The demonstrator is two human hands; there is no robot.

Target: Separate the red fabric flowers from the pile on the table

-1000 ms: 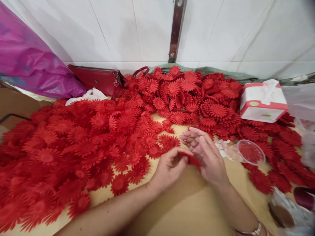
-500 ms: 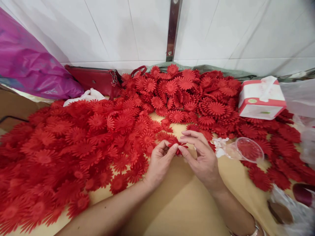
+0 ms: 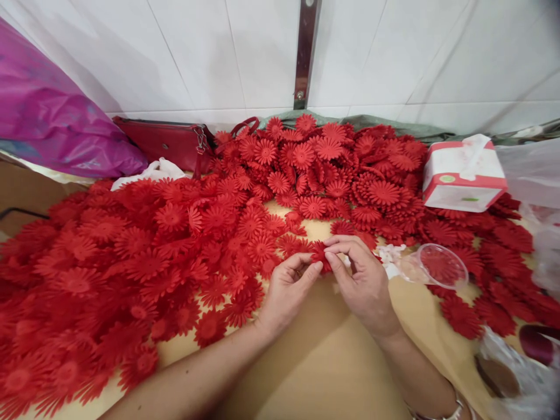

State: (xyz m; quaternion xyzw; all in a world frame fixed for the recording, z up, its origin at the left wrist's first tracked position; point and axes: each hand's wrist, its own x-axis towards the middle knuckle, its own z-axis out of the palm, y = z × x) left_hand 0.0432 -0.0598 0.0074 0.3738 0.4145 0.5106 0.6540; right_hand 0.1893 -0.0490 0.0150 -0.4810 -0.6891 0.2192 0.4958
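A small red artificial flower (image 3: pixel 321 254) is held between both hands over the tan tabletop (image 3: pixel 301 361). My left hand (image 3: pixel 286 291) pinches its left edge with thumb and index finger. My right hand (image 3: pixel 362 283) grips the other side, with the thumb in front and the fingers bent behind. Parts of the flower are hidden by the fingertips. Just beyond the hands and to the left spreads a large heap of loose red flower pieces (image 3: pixel 166 262). Another dense pile of red flowers (image 3: pixel 341 169) lies against the wall.
A tissue pack (image 3: pixel 464 178) rests at the back right. Nearer lies a clear plastic cup (image 3: pixel 443 266) beside crumpled white tissue (image 3: pixel 391 256). A red purse (image 3: pixel 164 143) and a purple bag (image 3: pixel 65 111) are at the back left. Clear plastic wrapping (image 3: pixel 520 373) lies front right.
The flower has turned between my fingers and shows more of its petals. My right fingers have closed in on it from a more spread pose.
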